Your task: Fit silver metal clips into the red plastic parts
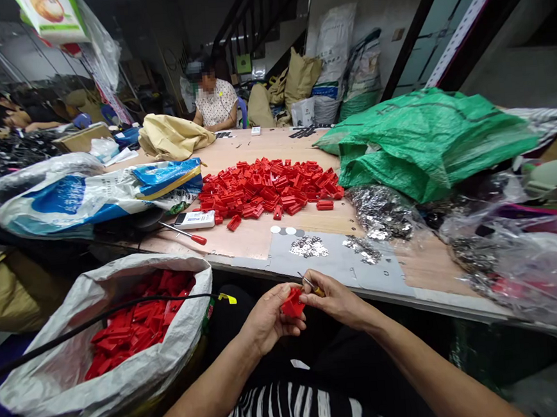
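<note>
Above my lap, just off the table's front edge, my left hand (267,320) is closed on a small red plastic part (292,303). My right hand (338,299) grips a small yellow-handled tool (318,291) with a thin dark metal tip; its exact kind is unclear. Its fingers meet the red part's right side. Beyond the hands, small flat metal pieces (309,247) lie on a grey sheet (283,267). A large heap of similar red parts (267,187) covers the middle of the table.
At left stands an open white sack (47,400) of red parts, crossed by a black cable (98,314). A red-handled screwdriver (198,238) lies near a white box (195,220). A green sack (437,135) and plastic bags (528,259) crowd the right. Someone (217,101) sits opposite.
</note>
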`<action>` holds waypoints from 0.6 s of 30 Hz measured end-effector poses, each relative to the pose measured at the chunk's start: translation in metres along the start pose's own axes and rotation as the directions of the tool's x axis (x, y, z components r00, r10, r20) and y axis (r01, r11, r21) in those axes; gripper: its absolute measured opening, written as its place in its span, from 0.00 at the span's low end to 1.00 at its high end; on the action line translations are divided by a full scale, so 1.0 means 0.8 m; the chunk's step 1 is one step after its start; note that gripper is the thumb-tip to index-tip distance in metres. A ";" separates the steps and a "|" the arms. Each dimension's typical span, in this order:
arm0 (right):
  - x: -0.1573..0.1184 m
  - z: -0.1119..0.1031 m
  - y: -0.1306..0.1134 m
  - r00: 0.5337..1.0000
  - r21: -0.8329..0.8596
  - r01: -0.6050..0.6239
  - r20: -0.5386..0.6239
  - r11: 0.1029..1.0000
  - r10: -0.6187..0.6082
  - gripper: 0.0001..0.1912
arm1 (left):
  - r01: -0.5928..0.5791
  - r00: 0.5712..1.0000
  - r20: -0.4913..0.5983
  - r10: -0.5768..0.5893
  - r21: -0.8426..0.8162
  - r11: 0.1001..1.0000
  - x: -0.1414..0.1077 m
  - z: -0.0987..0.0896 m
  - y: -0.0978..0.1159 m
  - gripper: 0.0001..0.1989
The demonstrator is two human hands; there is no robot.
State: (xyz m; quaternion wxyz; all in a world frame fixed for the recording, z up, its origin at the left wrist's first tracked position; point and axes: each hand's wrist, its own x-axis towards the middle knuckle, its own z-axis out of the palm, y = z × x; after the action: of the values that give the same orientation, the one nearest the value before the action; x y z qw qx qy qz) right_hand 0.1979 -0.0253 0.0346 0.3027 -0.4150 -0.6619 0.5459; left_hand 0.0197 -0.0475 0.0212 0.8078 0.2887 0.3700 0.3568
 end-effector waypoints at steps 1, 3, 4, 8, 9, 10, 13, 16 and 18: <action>0.000 0.000 0.003 1.000 -0.004 -0.003 -0.025 1.000 0.003 0.16 | -0.037 0.999 -0.027 0.038 0.040 0.999 -0.001 0.001 0.001 0.26; -0.001 -0.001 0.008 0.997 -0.022 -0.014 -0.077 1.000 0.012 0.15 | -0.155 0.984 -0.064 0.166 0.151 0.976 -0.005 0.003 0.002 0.27; -0.002 0.000 0.010 0.995 -0.030 -0.017 -0.103 0.999 0.013 0.15 | -0.231 0.966 -0.064 0.250 0.218 0.948 -0.007 0.004 0.003 0.25; -0.004 0.006 0.014 0.987 -0.038 -0.005 -0.161 0.999 -0.001 0.16 | -0.495 0.825 0.000 0.565 0.483 0.722 -0.016 0.007 0.003 0.19; -0.005 0.007 0.013 0.987 -0.035 -0.006 -0.161 0.999 0.000 0.17 | -0.522 0.792 0.010 0.611 0.531 0.668 -0.016 0.007 0.003 0.17; -0.005 0.009 0.013 0.987 -0.032 -0.009 -0.161 0.999 0.004 0.18 | -0.536 0.766 0.019 0.642 0.570 0.623 -0.016 0.007 0.002 0.16; -0.006 0.010 0.012 0.986 -0.039 -0.019 -0.168 0.999 0.012 0.19 | -0.539 0.736 0.057 0.675 0.652 0.533 -0.016 0.007 0.003 0.14; -0.006 0.005 0.021 0.985 -0.081 -0.034 -0.174 0.996 0.020 0.19 | -0.533 0.726 0.126 0.677 0.725 0.436 -0.018 0.008 0.007 0.14; -0.004 0.002 0.033 0.982 -0.104 -0.043 -0.185 0.994 0.023 0.19 | -0.531 0.716 0.174 0.676 0.765 0.366 -0.017 0.008 0.008 0.15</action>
State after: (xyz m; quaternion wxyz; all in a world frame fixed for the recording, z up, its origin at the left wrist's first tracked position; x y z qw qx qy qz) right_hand 0.2042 -0.0275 0.0084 0.3306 -0.4901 -0.6528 0.4736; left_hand 0.0164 -0.0563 0.0349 0.3783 0.6877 0.4193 0.4562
